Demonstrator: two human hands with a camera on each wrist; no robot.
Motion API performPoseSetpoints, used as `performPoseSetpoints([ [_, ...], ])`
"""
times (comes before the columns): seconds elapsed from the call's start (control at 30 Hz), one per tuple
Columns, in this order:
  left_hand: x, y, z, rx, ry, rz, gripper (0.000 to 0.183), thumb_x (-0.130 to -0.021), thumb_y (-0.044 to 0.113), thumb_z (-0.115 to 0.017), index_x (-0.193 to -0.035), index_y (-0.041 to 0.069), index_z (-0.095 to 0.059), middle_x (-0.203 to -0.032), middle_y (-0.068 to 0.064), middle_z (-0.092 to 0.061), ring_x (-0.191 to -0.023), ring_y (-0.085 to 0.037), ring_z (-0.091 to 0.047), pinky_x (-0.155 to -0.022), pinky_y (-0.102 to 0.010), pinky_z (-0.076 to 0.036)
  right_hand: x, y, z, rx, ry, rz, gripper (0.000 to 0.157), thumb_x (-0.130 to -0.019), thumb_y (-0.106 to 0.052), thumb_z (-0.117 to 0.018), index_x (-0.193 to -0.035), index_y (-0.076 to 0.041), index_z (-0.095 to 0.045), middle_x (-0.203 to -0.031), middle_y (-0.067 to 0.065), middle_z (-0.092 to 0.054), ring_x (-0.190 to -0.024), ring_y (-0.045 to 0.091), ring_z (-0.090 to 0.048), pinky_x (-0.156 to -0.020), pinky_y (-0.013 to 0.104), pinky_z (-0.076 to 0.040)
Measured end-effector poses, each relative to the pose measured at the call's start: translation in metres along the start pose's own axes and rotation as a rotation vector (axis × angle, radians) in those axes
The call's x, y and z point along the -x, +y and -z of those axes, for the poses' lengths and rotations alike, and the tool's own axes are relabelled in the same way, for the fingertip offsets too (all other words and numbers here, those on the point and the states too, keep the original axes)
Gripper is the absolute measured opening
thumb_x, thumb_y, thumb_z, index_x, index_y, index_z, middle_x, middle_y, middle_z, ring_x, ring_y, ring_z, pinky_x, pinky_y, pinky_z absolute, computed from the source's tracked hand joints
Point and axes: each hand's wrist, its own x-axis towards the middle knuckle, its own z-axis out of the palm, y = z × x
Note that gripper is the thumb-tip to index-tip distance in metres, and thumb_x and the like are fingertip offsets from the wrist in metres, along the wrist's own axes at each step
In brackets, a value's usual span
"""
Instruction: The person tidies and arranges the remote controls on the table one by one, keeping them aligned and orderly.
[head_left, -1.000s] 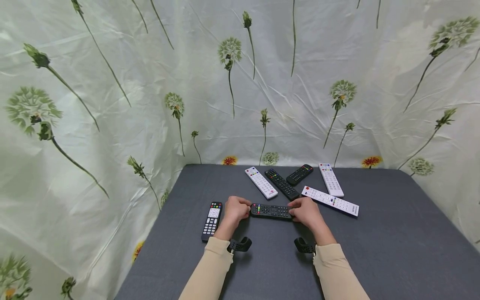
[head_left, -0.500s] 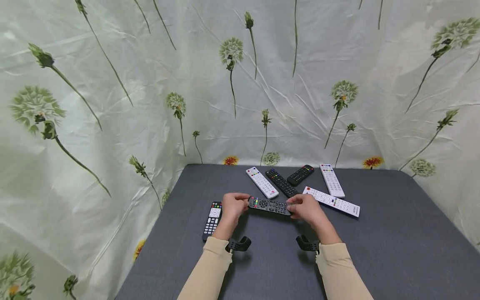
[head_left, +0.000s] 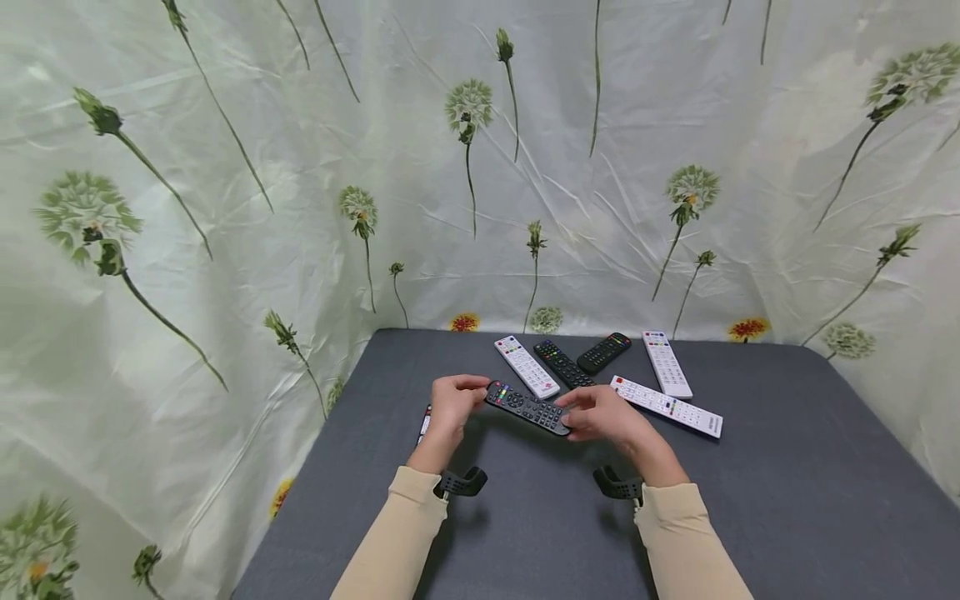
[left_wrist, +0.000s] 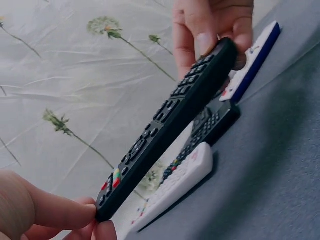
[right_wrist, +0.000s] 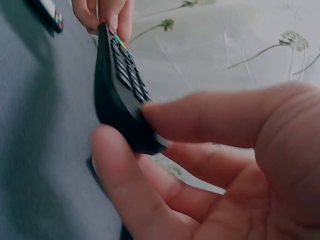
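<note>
Aloft, left hand [head_left: 452,406] and right hand [head_left: 606,414] pinch the black remote [head_left: 526,407] by its ends; room beneath.

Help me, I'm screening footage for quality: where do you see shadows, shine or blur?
Head view: soft shadows on the table, pale shine along creases in the curtain; left wrist view: a broad, soft-edged shadow across the table; right wrist view: the right hand and the near end of the held remote look blurred.
</note>
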Motion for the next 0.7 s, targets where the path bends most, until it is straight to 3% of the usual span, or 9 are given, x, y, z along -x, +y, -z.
performPoseSetpoints([
  [0.23, 0.001, 0.007, 0.012, 0.124, 0.024, 0.025, 0.011, -0.089, -0.004, -0.073, -0.097, 0.000, -0.079, -0.106, -0.014, -0.067, -0.084, -0.022, -0.068, -0.082, -0.041, -0.059, -0.002, 0.000, -0.013, -0.062, -0.152, 0.019, 0.047, -0.086, 0.003, -0.069, -0.131, 0.009, -0.058, -0.094, 0.012, -0.062, -0.081, 0.018, -0.068, -0.079, 0.045, -0.060],
  [0.4, 0.005, 0.009, 0.018, 0.201, 0.085, 0.033, 0.010, -0.089, -0.002, -0.075, -0.099, -0.004, -0.076, -0.100, -0.015, -0.066, -0.077, -0.020, -0.069, -0.075, -0.036, -0.061, -0.005, -0.003, -0.029, -0.111, -0.213, 0.013, 0.053, -0.085, 0.003, -0.071, -0.135, 0.008, -0.055, -0.096, 0.013, -0.061, -0.082, 0.019, -0.067, -0.081, 0.048, -0.059],
  [0.53, 0.009, 0.009, 0.023, 0.257, 0.098, 0.042, 0.012, -0.087, -0.002, -0.077, -0.098, -0.005, -0.073, -0.091, -0.015, -0.066, -0.073, -0.021, -0.071, -0.070, -0.032, -0.061, -0.010, -0.004, -0.044, -0.164, -0.232, 0.009, 0.055, -0.086, 0.004, -0.071, -0.137, 0.009, -0.050, -0.095, 0.012, -0.061, -0.081, 0.018, -0.067, -0.083, 0.051, -0.058],
  [0.7, 0.016, 0.008, 0.031, 0.266, 0.048, 0.080, 0.015, -0.086, -0.007, -0.075, -0.100, -0.007, -0.069, -0.085, -0.016, -0.071, -0.074, -0.024, -0.073, -0.075, -0.039, -0.061, -0.015, -0.008, -0.062, -0.213, -0.213, 0.011, 0.056, -0.086, 0.005, -0.071, -0.137, 0.010, -0.047, -0.096, 0.012, -0.061, -0.083, 0.019, -0.068, -0.082, 0.047, -0.059],
])
